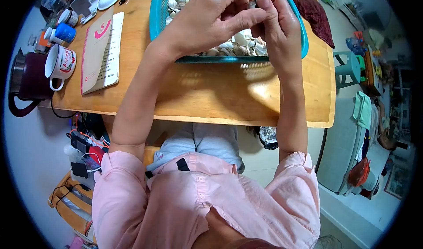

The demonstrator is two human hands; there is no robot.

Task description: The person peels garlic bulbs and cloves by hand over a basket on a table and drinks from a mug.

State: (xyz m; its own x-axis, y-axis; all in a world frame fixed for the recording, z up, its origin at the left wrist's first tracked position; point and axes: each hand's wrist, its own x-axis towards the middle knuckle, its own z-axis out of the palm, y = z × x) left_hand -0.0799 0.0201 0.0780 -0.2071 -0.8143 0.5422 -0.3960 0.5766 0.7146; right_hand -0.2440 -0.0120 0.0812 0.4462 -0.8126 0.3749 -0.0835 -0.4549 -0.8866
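A teal plastic basket (229, 59) sits on the table before me, with whitish garlic cloves (178, 1) at its left and loose papery peels (241, 46) lower down. Over it, my left hand (216, 18) and my right hand (282, 22) meet, fingertips pinched together. Between them shows a small whitish garlic clove (254, 1), mostly covered by the fingers. Both hands are closed on it; the curled fingers hide part of the left palm.
Left on the wooden table (198, 101) are a notebook (99, 51), a white enamel mug (60, 64), several jars and a dark kettle (33, 77). A dark red cloth (313, 18) lies at the right edge. Beyond stands a green stool (346, 68).
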